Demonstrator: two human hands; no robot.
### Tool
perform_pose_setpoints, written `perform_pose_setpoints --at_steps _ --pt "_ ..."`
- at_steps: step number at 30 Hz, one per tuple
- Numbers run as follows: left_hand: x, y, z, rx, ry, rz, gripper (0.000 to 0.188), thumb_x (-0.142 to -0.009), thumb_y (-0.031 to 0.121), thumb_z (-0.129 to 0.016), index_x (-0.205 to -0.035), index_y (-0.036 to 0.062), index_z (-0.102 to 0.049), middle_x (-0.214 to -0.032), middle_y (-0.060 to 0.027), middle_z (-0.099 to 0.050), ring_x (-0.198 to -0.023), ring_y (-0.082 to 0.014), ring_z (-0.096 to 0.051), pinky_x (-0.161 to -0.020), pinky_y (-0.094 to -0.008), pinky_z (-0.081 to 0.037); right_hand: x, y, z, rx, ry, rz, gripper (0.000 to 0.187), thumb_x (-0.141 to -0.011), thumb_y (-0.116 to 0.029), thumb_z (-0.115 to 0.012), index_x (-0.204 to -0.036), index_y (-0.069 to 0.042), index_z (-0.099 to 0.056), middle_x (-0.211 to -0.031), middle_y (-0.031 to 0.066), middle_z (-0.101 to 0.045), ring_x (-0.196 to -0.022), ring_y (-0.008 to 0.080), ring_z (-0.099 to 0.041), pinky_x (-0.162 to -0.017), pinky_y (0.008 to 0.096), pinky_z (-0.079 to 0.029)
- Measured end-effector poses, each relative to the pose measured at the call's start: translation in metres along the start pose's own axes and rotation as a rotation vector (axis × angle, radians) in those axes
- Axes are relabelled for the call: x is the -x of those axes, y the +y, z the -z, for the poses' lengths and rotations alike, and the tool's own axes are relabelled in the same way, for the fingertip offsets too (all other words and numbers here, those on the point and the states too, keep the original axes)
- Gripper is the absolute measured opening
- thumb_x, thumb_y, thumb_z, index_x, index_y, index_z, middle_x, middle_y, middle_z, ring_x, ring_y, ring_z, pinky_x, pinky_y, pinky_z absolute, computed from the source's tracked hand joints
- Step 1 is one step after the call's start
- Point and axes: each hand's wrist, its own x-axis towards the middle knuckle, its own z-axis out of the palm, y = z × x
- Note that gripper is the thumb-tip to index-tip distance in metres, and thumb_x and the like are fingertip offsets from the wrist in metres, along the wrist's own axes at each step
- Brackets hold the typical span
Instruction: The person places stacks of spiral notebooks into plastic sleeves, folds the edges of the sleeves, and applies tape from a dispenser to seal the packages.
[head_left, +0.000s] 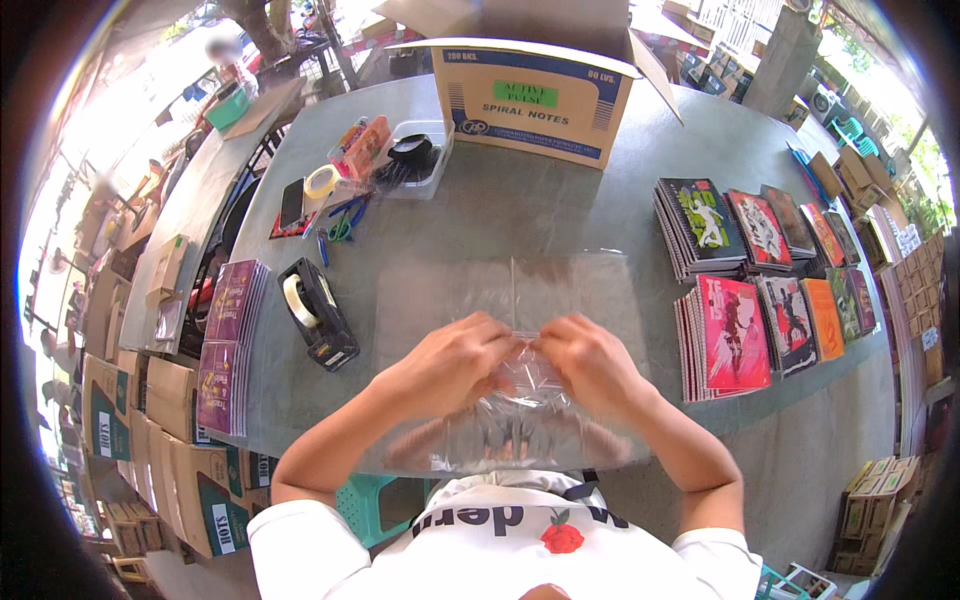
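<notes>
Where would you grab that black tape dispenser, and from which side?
I'd probably grip the dispenser across its narrow middle, coming from above and the right: it is long and slim, and the purple books lie close on its left.

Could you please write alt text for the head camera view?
A person's left hand and right hand grip clear plastic film over a grey table. Spiral notebooks lie in stacks to the right, a black tape dispenser to the left, and an open cardboard box behind.
</notes>
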Motion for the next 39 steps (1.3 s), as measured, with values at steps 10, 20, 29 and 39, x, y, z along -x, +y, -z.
perform_pose_setpoints --at_steps 10,20,29,39 --pt "0.058 0.0 -0.079 -0.372 0.48 -0.264 0.032 -0.07 0.017 -0.071 -0.102 0.0123 -0.064 -0.121 -0.0036 -0.053 -0.115 -0.0254 -0.049 -0.097 -0.0381 -0.042 0.024 -0.01 -0.017 0.036 0.135 0.201 0.042 -0.088 -0.016 -0.051 -0.127 -0.003 -0.045 -0.135 0.0097 -0.041 -0.127 0.023 -0.036 -0.107 0.0389 -0.026" --pt "0.152 -0.08 -0.05 -0.261 1.075 0.629 0.031 -0.08 0.019 -0.056 -0.11 0.0093 -0.059 -0.125 -0.0166 -0.043 -0.121 -0.0328 -0.035 -0.095 -0.0456 -0.032 0.015 -0.008 -0.027 0.306 0.011 0.227 0.055 -0.079 -0.006 -0.053 -0.132 -0.005 -0.039 -0.139 0.0096 -0.036 -0.129 0.023 -0.034 -0.105 0.0383 -0.03" --pt "0.192 -0.153 -0.06 0.351 1.282 1.257 0.025 -0.082 0.023 -0.064 -0.072 -0.0006 -0.062 -0.061 0.0006 -0.054 -0.053 -0.0071 -0.047 -0.05 -0.0245 -0.037 0.011 -0.017 -0.028 0.303 -0.113 0.208 0.062 -0.077 -0.003 -0.054 -0.136 -0.005 -0.033 -0.144 0.0097 -0.029 -0.134 0.026 -0.024 -0.109 0.0431 -0.016" --pt "0.157 -0.041 -0.112 0.643 0.753 0.989 0.016 -0.081 0.017 -0.066 -0.078 0.0015 -0.066 -0.062 -0.0008 -0.061 -0.054 -0.0066 -0.052 -0.047 -0.0268 -0.042 0.016 -0.005 -0.025 0.237 -0.097 0.177 0.062 -0.078 -0.005 -0.053 -0.137 -0.011 -0.034 -0.144 0.005 -0.03 -0.133 0.0297 -0.025 -0.107 0.0463 -0.017"
